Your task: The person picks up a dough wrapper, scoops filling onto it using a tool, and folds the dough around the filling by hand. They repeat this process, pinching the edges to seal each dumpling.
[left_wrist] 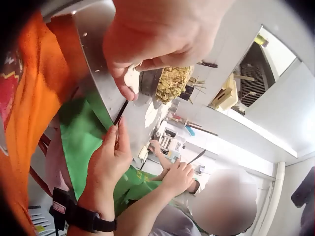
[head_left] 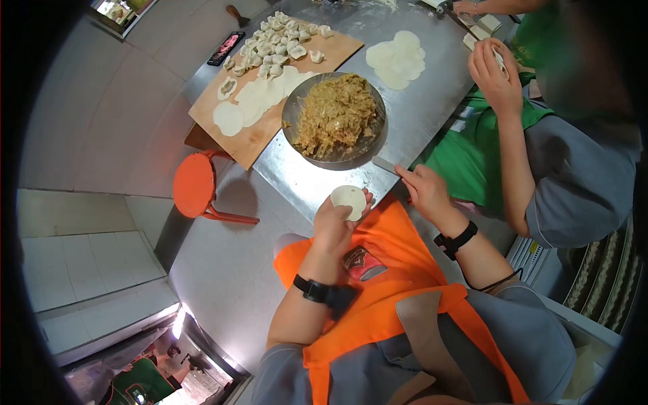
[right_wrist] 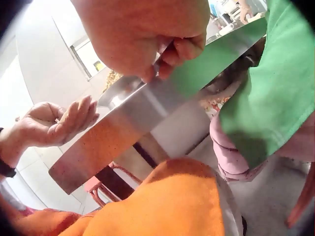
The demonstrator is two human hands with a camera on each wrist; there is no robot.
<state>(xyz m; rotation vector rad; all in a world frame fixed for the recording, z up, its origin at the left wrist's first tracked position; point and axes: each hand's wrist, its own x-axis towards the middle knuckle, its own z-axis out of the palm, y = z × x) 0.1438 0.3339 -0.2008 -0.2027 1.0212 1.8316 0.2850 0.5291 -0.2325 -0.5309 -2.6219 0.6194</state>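
Observation:
My left hand (head_left: 333,224) holds a round dumpling wrapper (head_left: 348,200) on its fingers, thumb over the near edge. The left wrist view catches the dough (left_wrist: 132,79) between thumb and fingers. Beside it, my right hand (head_left: 429,193) grips a flat, narrow filling spatula (head_left: 384,164) whose blade points toward the bowl. Just beyond both hands stands a wide metal bowl (head_left: 289,132) heaped with yellowish-brown filling (head_left: 339,111). In the right wrist view, my curled fingers (right_wrist: 179,51) hide most of the spatula.
A wooden board (head_left: 253,147) left of the bowl bears folded dumplings (head_left: 273,42) and overlapping wrappers (head_left: 260,96). More wrappers (head_left: 397,59) lie on the metal table (head_left: 432,88). A person in a green apron (head_left: 466,162) works close at right. An orange stool (head_left: 194,184) stands left.

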